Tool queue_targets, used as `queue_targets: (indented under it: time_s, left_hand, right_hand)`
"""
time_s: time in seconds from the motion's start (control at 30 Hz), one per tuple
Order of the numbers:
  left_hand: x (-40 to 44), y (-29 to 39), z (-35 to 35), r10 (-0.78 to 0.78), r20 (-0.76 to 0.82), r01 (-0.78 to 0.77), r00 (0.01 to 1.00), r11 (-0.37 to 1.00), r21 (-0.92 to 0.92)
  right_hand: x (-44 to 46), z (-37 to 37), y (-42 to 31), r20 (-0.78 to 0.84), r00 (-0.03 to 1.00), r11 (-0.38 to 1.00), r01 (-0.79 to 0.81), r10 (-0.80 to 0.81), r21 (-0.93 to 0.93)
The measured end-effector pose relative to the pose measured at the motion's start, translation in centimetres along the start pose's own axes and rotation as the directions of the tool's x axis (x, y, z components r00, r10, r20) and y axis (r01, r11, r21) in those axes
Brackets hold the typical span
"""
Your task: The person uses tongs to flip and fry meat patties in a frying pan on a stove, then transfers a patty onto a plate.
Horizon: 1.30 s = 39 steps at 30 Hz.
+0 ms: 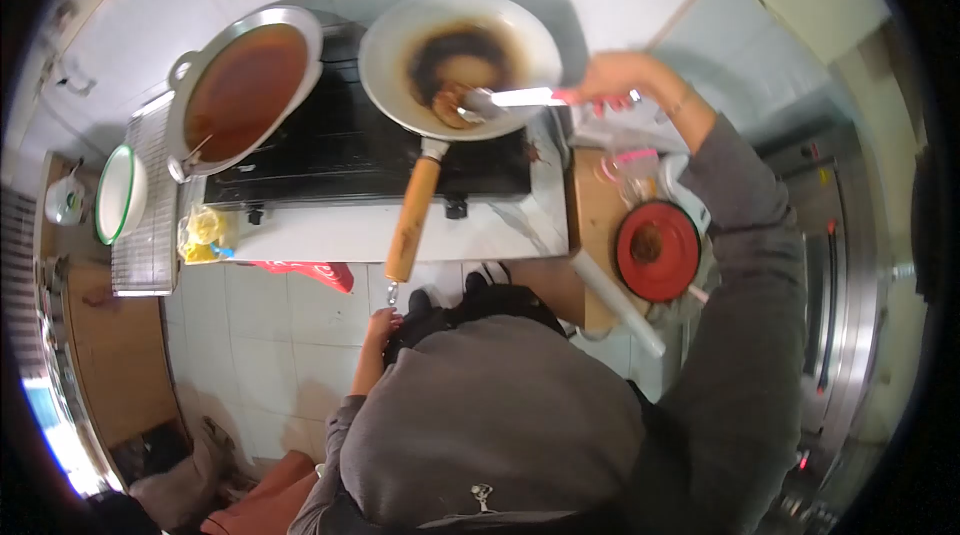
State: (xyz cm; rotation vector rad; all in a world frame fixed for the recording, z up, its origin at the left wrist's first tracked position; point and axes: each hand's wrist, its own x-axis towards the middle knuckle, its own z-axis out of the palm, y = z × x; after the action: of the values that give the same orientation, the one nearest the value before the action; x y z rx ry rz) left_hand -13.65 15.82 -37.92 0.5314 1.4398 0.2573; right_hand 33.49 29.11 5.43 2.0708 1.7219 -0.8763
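My right hand [610, 83] is closed around a pair of metal tongs [525, 97] with a red and white grip. The tongs' tips are in a white frying pan [385, 45], at a browned piece of food [449, 105]. Dark brown residue [462, 43] coats the middle of the pan. Its wooden handle [412, 220] points toward my body and ends in a metal loop. Just below that loop is my left hand [382, 323], small in view with fingers partly hidden; I cannot tell whether it touches the loop.
A large pot of reddish-brown liquid [250, 90] sits on the black stove [330, 150], left of the pan. Further left are a wire rack [145, 270] and a green-rimmed white bowl [124, 197]. At right, a red plate [680, 240] holds a brown piece.
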Motion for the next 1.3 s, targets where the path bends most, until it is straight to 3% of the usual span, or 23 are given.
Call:
queue_targets:
  time_s: [0.07,0.17,0.23,0.3,0.4,0.53,0.63,0.83,1.07,1.2,1.3]
  left_hand:
    - [1.3,0.1,-0.5,0.008,0.024,-0.008,1.0,1.0,-0.003]
    - [0.4,0.5,-0.4,0.085,0.062,-0.085,0.994,0.996,-0.004]
    - [0.9,0.6,0.0,0.073,0.057,-0.072,0.996,0.997,-0.026]
    - [0.8,1.0,0.3,0.023,0.026,-0.022,0.999,0.999,-0.043]
    - [-0.2,1.8,0.5,0.07,0.07,-0.078,0.995,0.99,0.121]
    - [1.3,1.4,0.4,0.021,0.032,-0.025,0.999,0.992,0.122]
    - [1.5,1.2,0.4,0.018,0.04,-0.021,0.999,0.995,0.095]
    - [0.3,2.3,0.7,0.047,0.063,-0.055,0.997,0.99,0.133]
    - [2.6,1.5,-0.1,0.063,0.076,-0.072,0.995,0.991,0.117]
    - [2.3,1.8,-0.2,0.045,0.026,-0.048,0.999,0.99,0.132]
    - [2.1,1.8,-0.4,0.01,-0.007,-0.009,1.0,0.991,0.13]
  right_hand:
    - [-0.5,-0.4,0.1,-0.07,0.998,0.996,0.013,-0.007,0.092]
    - [-0.2,-0.1,0.7,-0.053,0.999,0.913,0.026,-0.004,0.407]
    - [0.5,0.2,0.8,0.025,1.0,0.862,-0.02,0.009,0.506]
    - [0.9,0.3,0.7,0.04,0.998,0.885,-0.063,0.05,0.461]
    - [0.8,0.2,-0.3,0.054,0.995,0.911,-0.101,0.087,0.399]
    - [0.1,-0.4,-1.5,0.055,0.993,0.941,-0.115,0.103,0.318]
    - [0.3,-0.1,-1.3,0.045,0.993,0.94,-0.119,0.11,0.321]
    - [-0.3,-0.3,-1.1,0.015,0.995,0.863,-0.09,0.095,0.497]
    - [1.1,-0.1,-1.2,0.07,0.99,0.922,-0.143,0.126,0.359]
    - [0.7,-0.8,-1.4,0.007,0.995,0.937,-0.097,0.101,0.336]
    - [1.0,-1.1,-0.9,0.05,0.996,0.853,-0.084,0.067,0.515]
